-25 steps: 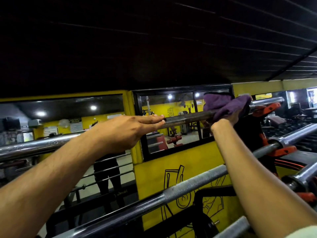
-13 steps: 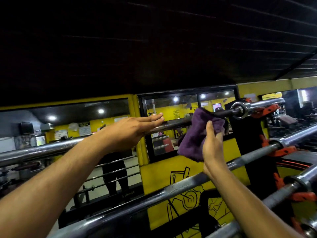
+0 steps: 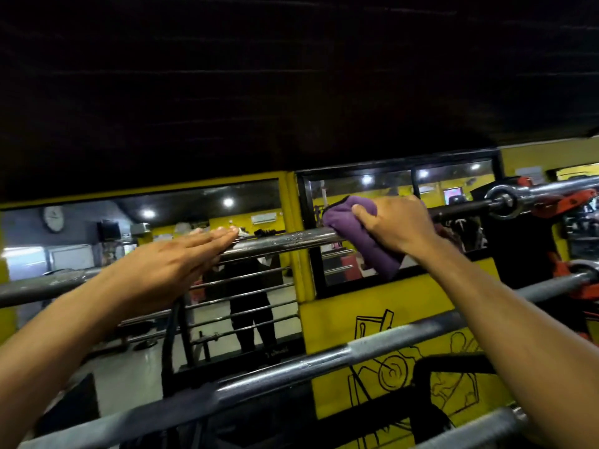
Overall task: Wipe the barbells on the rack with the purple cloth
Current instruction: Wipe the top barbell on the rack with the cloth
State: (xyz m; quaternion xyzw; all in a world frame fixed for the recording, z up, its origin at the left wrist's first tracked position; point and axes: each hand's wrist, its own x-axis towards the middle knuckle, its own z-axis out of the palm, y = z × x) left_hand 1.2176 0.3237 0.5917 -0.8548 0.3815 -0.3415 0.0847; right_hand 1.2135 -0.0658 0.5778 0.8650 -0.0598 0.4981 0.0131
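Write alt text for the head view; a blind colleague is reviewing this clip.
A right hand grips a purple cloth draped over the top barbell of a rack, while the left hand rests flat and open on the same bar. Two more barbells lie nearer, before yellow walls and mirrors.

Top barbell [image 3: 291, 238] is the marker: left hand [image 3: 168, 264] flat on it, right hand [image 3: 395, 225] further right along it with the cloth [image 3: 359, 241] (draped over the bar). Second barbell [image 3: 324, 354] nearer and below; mirror [image 3: 366, 202] behind.
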